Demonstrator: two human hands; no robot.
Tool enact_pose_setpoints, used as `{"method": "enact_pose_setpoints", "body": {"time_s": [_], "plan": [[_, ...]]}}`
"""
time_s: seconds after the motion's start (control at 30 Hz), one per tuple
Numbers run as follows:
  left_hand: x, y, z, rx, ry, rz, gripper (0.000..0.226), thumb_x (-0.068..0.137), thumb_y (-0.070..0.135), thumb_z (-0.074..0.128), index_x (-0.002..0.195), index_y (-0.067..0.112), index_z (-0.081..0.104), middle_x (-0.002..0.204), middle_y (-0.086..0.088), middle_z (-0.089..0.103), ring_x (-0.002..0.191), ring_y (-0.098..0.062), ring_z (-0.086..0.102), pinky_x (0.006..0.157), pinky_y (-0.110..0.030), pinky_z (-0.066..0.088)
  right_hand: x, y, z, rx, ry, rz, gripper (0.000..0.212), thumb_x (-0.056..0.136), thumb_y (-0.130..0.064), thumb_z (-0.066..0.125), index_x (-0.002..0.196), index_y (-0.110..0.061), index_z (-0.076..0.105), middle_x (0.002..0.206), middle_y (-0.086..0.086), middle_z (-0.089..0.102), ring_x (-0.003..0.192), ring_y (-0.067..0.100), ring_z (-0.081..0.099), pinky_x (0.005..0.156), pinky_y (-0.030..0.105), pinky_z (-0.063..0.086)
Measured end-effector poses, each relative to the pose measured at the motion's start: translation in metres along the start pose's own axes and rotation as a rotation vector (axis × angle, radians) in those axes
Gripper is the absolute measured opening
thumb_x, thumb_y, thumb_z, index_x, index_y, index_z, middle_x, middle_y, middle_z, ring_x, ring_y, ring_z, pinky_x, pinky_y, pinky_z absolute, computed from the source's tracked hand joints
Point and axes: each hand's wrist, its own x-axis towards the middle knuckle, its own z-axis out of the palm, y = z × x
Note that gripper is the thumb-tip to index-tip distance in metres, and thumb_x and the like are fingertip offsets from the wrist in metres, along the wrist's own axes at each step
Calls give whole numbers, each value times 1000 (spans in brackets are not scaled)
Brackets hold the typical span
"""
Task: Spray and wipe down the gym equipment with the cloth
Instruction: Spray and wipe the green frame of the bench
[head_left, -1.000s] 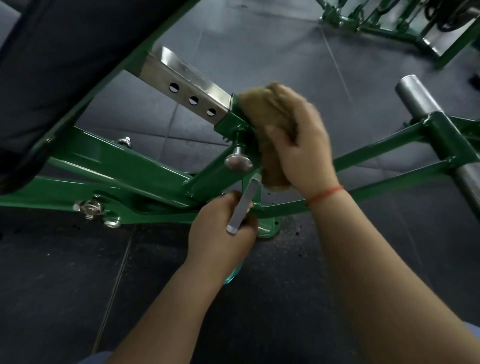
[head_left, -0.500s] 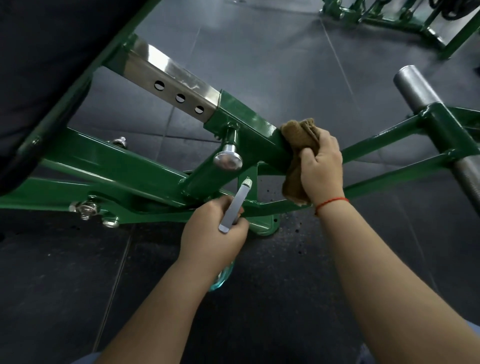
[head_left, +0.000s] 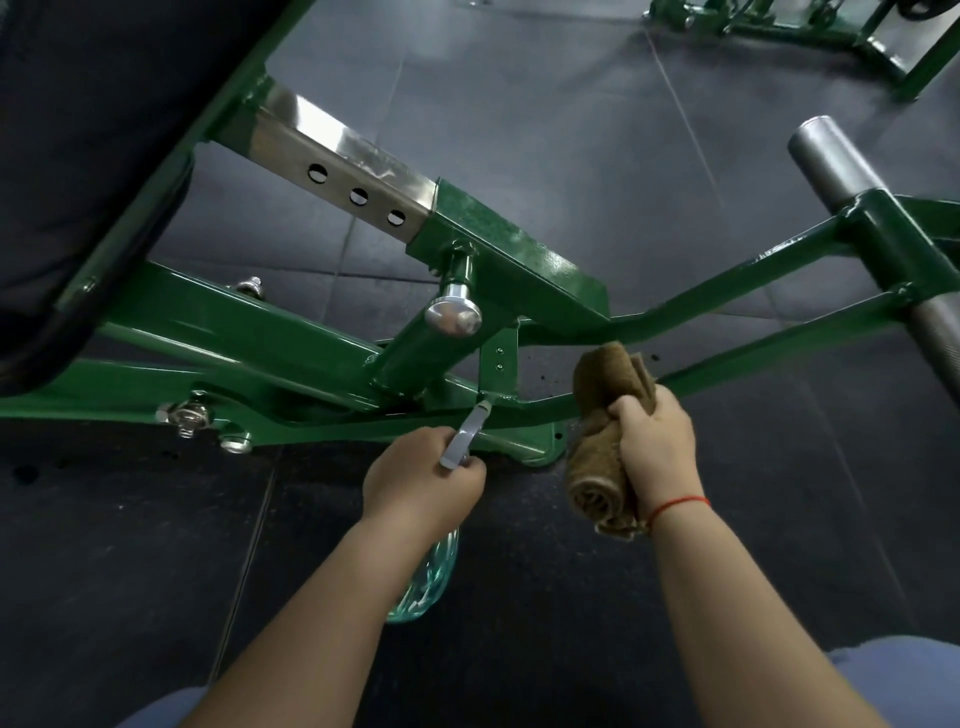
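Right hand (head_left: 657, 447) curls its fingers round the cloth (head_left: 597, 467) at the green frame (head_left: 260, 322); left hand (head_left: 421, 483) grips the spray bottle (head_left: 423, 587)

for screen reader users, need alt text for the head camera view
A person's right hand holds a bunched brown cloth against a lower bar of a green gym machine frame, while the left hand grips a clear spray bottle beside it. Dark rubber floor lies beneath.

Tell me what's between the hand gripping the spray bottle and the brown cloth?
In the head view, the frame's green foot plate and dark floor lie between the left hand and the cloth.
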Motion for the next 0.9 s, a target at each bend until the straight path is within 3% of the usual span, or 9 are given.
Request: {"method": "enact_pose_setpoints", "body": {"time_s": [0.13,0.3,0.4,0.57,0.73,0.9], "plan": [[1,4,1,24,22,-10,32,91,26,55,62,20,42,61,3,48,55,-19,44,54,-28,35,-9,6,14,-144,-72,-158,12,92,-16,56,97,-27,57,91,-1,62,84,21,61,77,38,50],[3,8,-3,-25,39,-35,25,91,28,57,68,22,48,66,3,53,59,-19,49,55,-29,34,-17,16,40,-503,-16,-552,48,85,-14,68,133,-20,60,116,9,60,105,30,54,87,42,48],[4,8,-8,-45,60,-41,23,90,27,56,69,23,48,64,4,52,57,-17,47,53,-29,31,-15,23,69,-721,-20,-695,59,83,-13,72,140,-20,57,126,13,62,117,39,52,86,51,50],[4,0,-15,-96,74,-24,26,92,27,57,68,25,45,63,5,48,57,-16,44,55,-29,32,11,3,99,-823,-45,-615,47,95,-14,57,139,-28,55,135,3,58,124,35,48,94,50,44],[-4,0,-19,-148,74,77,31,93,25,55,65,22,43,58,3,42,56,-18,38,56,-29,31,27,-28,100,-799,-95,-480,38,99,-24,50,130,-42,60,121,-3,64,116,30,54,92,45,47],[-1,-4,-23,-190,80,86,32,92,23,56,63,20,42,56,3,40,55,-19,36,55,-29,30,53,-42,90,-722,-214,-266,25,92,-24,48,110,-31,65,111,10,69,102,36,62,86,42,53]]}}
